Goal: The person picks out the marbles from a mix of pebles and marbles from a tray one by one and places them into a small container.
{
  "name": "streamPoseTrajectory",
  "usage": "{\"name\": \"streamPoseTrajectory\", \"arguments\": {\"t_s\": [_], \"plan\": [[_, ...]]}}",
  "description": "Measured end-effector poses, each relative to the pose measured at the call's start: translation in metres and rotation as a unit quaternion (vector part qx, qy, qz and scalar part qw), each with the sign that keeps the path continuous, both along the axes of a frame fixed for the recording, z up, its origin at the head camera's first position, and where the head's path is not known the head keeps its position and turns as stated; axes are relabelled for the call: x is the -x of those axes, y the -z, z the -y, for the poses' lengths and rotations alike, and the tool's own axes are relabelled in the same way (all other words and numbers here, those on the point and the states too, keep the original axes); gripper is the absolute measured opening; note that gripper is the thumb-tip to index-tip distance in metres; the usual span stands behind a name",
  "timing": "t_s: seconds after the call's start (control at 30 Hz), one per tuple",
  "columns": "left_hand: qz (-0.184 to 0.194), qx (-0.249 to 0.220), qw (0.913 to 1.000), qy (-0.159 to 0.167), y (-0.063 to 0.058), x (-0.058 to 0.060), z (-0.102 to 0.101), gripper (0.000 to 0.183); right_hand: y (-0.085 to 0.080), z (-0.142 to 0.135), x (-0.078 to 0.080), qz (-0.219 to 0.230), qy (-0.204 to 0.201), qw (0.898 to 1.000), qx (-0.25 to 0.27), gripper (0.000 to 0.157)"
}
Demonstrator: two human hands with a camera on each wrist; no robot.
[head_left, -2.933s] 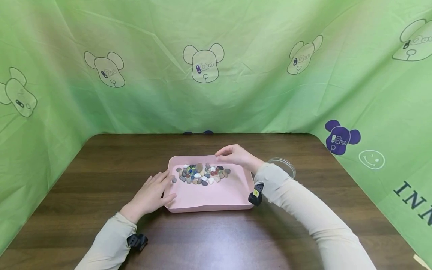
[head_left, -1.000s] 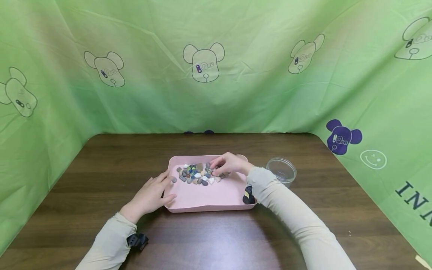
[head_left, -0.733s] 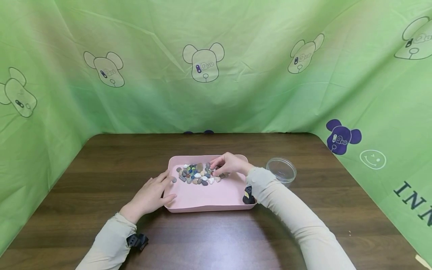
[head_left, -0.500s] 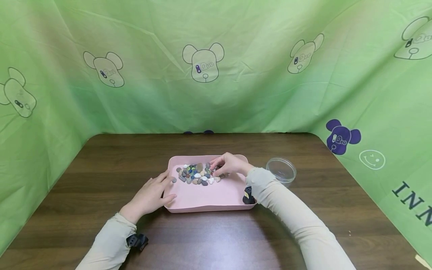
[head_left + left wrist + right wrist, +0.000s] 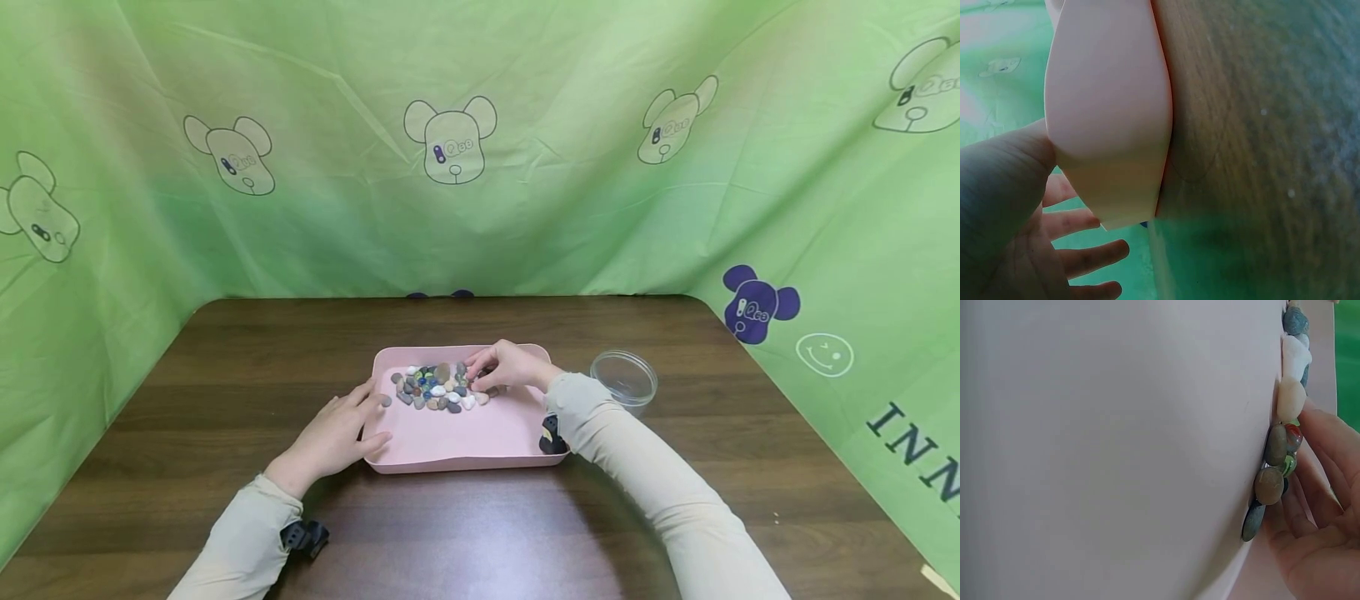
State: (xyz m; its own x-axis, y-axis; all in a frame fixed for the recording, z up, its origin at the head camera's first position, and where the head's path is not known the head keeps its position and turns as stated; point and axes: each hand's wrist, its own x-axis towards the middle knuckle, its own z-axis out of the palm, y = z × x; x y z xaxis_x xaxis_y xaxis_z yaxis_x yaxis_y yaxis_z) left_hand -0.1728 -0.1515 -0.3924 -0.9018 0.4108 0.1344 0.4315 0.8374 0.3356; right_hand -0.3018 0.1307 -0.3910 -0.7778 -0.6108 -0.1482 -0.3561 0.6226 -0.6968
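Pebbles [image 5: 438, 390] in grey, tan, brown and chalky white lie in a loose band toward the far side of a pink tray [image 5: 457, 437], smooth and rounded, with glossy marbles [image 5: 1293, 437] mixed in, one swirled red. The person's right hand [image 5: 510, 365] dips into the band's right end, fingers bent down; I can't tell whether it pinches anything. The left hand [image 5: 333, 433], fingers spread, touches the tray's left edge. Right of it, on the brown surface [image 5: 450, 550], stands a clear round container [image 5: 626, 379].
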Motion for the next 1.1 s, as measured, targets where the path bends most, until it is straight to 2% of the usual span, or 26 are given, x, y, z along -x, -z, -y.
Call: {"name": "streamPoseTrajectory", "arguments": {"t_s": [0.33,0.77,1.1], "plan": [[-0.002,0.003,1.0,0.001,-0.0004,0.0002,0.0,0.045,0.0003,0.0007,-0.001,-0.016,-0.007,1.0,-0.002,0.017],[-0.003,0.001,1.0,0.004,-0.0007,0.0002,-0.0004,0.044,0.0014,-0.0006,0.0019,-0.013,-0.013,1.0,0.011,0.018],[0.004,0.002,1.0,0.001,-0.0022,0.0,-0.0003,0.044,-0.0081,-0.001,0.0016,-0.008,-0.014,1.0,0.021,0.018]]}}
